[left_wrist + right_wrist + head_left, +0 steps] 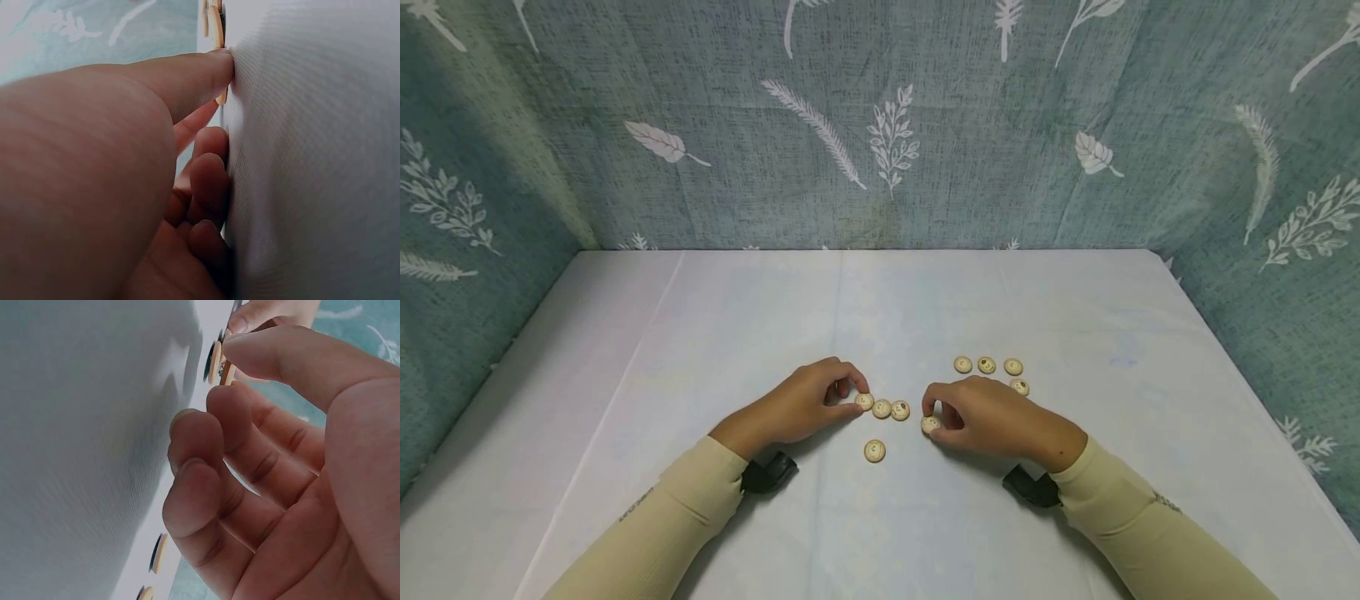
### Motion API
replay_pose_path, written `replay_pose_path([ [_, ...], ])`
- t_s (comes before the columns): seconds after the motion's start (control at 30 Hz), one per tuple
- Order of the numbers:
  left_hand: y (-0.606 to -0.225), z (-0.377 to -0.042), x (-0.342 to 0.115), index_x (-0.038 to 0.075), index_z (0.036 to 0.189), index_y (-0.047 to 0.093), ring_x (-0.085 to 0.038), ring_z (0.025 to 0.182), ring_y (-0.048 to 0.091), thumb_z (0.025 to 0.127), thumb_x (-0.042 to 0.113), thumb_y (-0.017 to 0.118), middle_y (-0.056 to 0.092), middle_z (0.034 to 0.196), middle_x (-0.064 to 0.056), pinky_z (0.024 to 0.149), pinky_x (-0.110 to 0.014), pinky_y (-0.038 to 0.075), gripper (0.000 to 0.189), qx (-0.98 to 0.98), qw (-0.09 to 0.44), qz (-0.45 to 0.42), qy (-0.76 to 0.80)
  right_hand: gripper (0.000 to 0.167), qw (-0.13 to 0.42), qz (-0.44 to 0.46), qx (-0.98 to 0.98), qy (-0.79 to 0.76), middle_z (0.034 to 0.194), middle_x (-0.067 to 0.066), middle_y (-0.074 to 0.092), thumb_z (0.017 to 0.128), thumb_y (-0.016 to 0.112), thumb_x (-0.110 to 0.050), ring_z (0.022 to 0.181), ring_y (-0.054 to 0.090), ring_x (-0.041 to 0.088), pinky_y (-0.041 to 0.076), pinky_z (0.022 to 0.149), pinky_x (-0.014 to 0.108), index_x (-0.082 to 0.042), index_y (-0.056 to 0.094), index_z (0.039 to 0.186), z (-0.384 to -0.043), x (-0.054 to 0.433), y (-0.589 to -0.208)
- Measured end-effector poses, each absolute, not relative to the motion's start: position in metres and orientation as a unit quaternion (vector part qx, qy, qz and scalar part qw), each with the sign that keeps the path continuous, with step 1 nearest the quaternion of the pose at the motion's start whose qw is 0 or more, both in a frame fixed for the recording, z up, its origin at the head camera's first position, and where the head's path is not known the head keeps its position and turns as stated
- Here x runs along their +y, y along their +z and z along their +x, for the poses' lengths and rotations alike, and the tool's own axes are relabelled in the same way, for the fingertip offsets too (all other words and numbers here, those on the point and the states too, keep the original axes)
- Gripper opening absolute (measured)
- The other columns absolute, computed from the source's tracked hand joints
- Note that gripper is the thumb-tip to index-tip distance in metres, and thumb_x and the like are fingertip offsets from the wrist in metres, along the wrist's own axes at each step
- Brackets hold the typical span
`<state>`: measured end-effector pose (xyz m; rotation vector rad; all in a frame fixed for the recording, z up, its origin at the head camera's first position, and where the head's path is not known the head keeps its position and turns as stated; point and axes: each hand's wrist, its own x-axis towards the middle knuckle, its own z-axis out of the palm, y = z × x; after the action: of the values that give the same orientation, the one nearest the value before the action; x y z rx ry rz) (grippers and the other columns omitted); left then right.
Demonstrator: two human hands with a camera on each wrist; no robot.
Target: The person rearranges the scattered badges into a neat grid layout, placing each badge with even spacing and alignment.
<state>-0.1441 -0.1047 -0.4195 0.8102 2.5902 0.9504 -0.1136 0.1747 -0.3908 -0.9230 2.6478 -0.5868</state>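
My left hand (817, 402) pinches a small round wooden disc (864, 402) between thumb and index finger, down at the table surface. That disc is the left end of a row, touching or nearly touching a middle disc (882, 409) and a right-hand disc (900, 410) with a dark mark. To the right of the row, my right hand (988, 415) holds another pale disc (930, 425) by its edges. In the right wrist view, the thumb (262, 353) partly covers this disc (227, 374). The left thumb (200, 78) hides most of its disc in the left wrist view.
A single disc (875, 451) lies in front of the row. Beyond my right hand are several more, among them a plain one (962, 364) and a dark-marked one (987, 365). A white cloth (737, 308) covers the table; patterned green fabric (970, 125) hangs behind.
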Motion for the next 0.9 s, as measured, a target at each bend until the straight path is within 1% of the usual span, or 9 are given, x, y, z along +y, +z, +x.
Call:
replay_pose_path([
  [0.17,-0.420,-0.143,-0.106,0.021,0.106,0.066,-0.011,0.079,0.047,0.090,0.022,0.076,0.054,0.088,0.003,0.072,-0.025,0.043,0.019,0.891,0.133,0.283,0.329,0.013,0.133,-0.312,0.919,-0.200,0.064,-0.014,0.051,0.089,0.073,-0.019,0.058,0.045,-0.001,0.041,0.056,0.019,-0.019,0.064,0.098,-0.115,0.180,-0.389],
  [0.4,-0.422,-0.142,-0.106,0.023,0.107,0.065,-0.010,0.079,0.048,0.090,0.023,0.076,0.053,0.088,0.006,0.072,-0.024,0.043,0.020,0.894,0.137,0.279,0.323,0.013,0.130,-0.297,0.924,-0.203,0.065,-0.014,0.052,0.089,0.073,-0.019,0.059,0.046,0.000,0.041,0.057,0.019,-0.019,0.064,0.099,-0.117,0.186,-0.384],
  [0.6,-0.421,-0.144,-0.106,0.023,0.107,0.065,-0.010,0.079,0.048,0.091,0.024,0.076,0.053,0.088,0.006,0.072,-0.024,0.044,0.020,0.895,0.131,0.282,0.320,0.015,0.120,-0.289,0.930,-0.194,0.066,-0.014,0.052,0.088,0.073,-0.019,0.065,0.046,0.004,0.041,0.065,0.023,-0.019,0.063,0.099,-0.121,0.194,-0.379],
  [0.77,-0.422,-0.144,-0.106,0.022,0.107,0.065,-0.010,0.079,0.048,0.090,0.023,0.076,0.053,0.088,0.006,0.072,-0.024,0.043,0.020,0.894,0.129,0.285,0.321,0.014,0.132,-0.281,0.927,-0.210,0.064,-0.012,0.051,0.089,0.072,-0.016,0.058,0.045,0.002,0.040,0.059,0.021,-0.017,0.062,0.099,-0.127,0.203,-0.376],
  [0.9,-0.421,-0.144,-0.105,0.022,0.107,0.066,-0.011,0.079,0.048,0.090,0.023,0.076,0.053,0.088,0.006,0.072,-0.024,0.044,0.020,0.895,0.131,0.280,0.322,0.013,0.139,-0.271,0.927,-0.217,0.063,-0.011,0.051,0.091,0.071,-0.017,0.056,0.044,0.002,0.039,0.057,0.021,-0.017,0.061,0.099,-0.131,0.209,-0.378],
])
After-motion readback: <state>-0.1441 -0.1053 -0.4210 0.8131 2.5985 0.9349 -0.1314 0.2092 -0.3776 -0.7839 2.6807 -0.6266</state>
